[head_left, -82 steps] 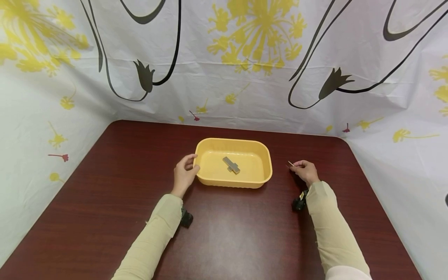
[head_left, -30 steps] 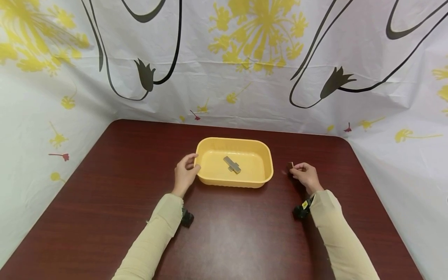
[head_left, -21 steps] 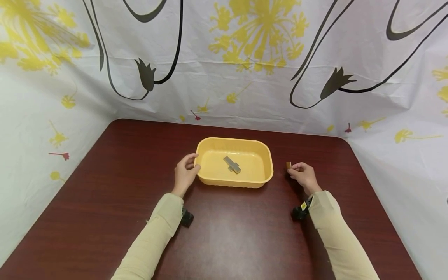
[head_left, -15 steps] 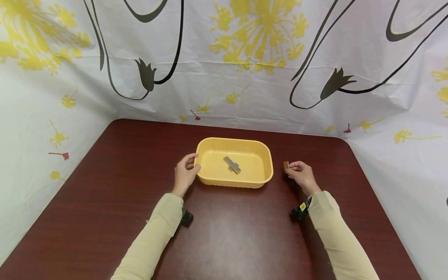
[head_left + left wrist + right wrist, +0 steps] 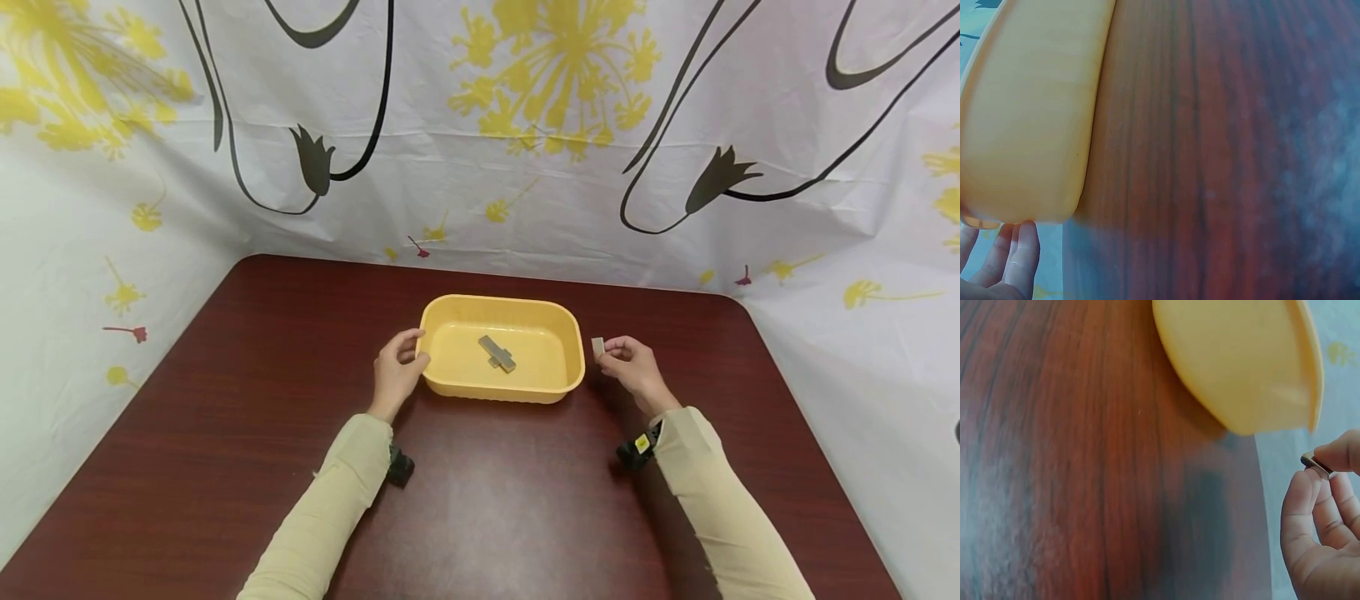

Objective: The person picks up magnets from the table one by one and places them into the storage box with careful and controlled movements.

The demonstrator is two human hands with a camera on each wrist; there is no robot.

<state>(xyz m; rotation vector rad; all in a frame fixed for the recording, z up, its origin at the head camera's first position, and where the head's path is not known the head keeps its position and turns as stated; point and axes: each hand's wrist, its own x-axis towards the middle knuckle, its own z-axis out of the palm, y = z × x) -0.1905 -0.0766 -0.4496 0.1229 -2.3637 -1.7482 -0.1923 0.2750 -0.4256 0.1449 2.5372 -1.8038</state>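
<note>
A yellow plastic tub lies on the dark red table. My left hand grips its left end, fingertips and thumb at the rim; the left wrist view has the fingers against the end wall. Inside the tub lie a long flat grey-brown strip and smaller pieces partly hidden under it. Just off the tub's right end, my right hand pinches a small flat rectangular piece between thumb and fingers. Seen edge-on in the right wrist view, the small piece looks dark with a shiny border.
The wood-grained table runs out to rounded back corners. Behind and beside it hangs a white patterned cloth. Black wrist cameras, the left camera and the right camera, sit on the inner sides of the forearms.
My right hand has moved left towards the tub with the small piece, which has turned so a paler face shows. The left hand and the tub stay where they were.
</note>
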